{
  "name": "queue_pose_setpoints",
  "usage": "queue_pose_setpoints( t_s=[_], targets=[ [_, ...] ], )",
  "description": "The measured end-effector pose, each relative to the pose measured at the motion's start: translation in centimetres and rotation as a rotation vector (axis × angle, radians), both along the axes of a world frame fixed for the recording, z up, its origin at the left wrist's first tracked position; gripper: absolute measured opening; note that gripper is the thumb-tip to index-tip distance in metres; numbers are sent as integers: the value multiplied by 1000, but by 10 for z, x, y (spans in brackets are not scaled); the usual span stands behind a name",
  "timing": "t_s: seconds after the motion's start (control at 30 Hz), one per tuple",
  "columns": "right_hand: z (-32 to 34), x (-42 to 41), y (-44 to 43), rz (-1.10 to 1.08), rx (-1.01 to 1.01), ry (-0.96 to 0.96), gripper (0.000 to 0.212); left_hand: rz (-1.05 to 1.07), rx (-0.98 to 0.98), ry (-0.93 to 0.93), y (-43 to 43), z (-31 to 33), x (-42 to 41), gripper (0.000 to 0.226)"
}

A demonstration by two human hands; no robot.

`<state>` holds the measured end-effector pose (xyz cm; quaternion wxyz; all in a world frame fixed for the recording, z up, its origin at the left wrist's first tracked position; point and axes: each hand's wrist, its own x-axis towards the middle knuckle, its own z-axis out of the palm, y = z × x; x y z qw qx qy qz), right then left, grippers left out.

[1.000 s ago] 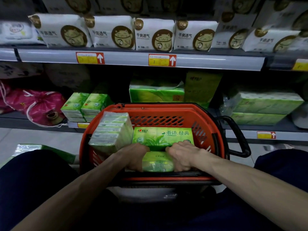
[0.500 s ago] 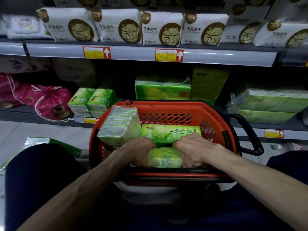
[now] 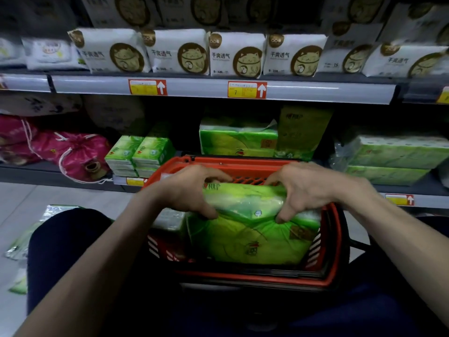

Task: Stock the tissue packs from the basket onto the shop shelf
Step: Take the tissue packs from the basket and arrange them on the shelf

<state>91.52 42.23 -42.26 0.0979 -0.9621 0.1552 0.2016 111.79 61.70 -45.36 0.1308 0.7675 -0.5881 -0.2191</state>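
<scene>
Both hands grip one large green tissue pack (image 3: 247, 239), which stands on end inside the red basket (image 3: 336, 242), its upper part above the rim. The left hand (image 3: 187, 190) clamps the pack's upper left corner, fingers curled over the top edge and thumb pressed into the near face. The right hand (image 3: 307, 188) mirrors it on the upper right corner, and the plastic wrapper puckers under both thumbs. Just left of this pack, a clear-wrapped tissue pack (image 3: 168, 221) sits in the basket, partly hidden by the left forearm.

The basket rests in front of the person's knees, which are in dark trousers (image 3: 63, 239). Its far rim is close to the lower shelf (image 3: 430, 200). That shelf carries a stack of small green tissue packs (image 3: 141, 154) at the left, a wider green pack (image 3: 238, 139) behind the basket, a tall olive-green pack (image 3: 303, 130) beside it, and long green packs (image 3: 398, 152) at the right. Pink drawstring bags (image 3: 73, 152) lie at the far left of the same level.

The upper shelf (image 3: 97, 85) bears a row of white packs printed with a cat (image 3: 235, 54), with a red and yellow price tag (image 3: 246, 90) on its edge. More green packs (image 3: 21, 237) lie on the floor (image 3: 60, 195) at the left.
</scene>
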Motion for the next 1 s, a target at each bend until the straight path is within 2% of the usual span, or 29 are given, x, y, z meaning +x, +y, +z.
queue_pose_setpoints(
  t_s=[0.07,0.13,0.23,0.3,0.47,0.6,0.7,0.87,1.0],
  targets=[
    [5,-1,-16,-33,66,-111,98,51,-123,135,4,3,9,87],
    [9,-2,-32,-63,113,-234,99,119,-200,265,7,-4,16,98],
    [11,-8,-50,-114,258,-314,84,193,-111,410,10,-20,24,137],
    [8,-11,-59,-131,317,-329,79,205,-58,537,10,-30,26,147],
    [2,-12,-71,-195,405,-377,69,239,-84,668,3,-40,25,138],
    [1,-18,-83,-241,479,-411,71,340,-355,736,-3,-44,3,119],
    [5,-27,-94,-262,570,-463,72,402,-539,778,-7,-38,-9,113],
    [14,-31,-95,-243,770,-591,74,460,-788,722,-7,-5,-8,97],
    [7,-25,-89,-250,868,-625,72,478,-885,673,4,10,-6,88]
  ],
)
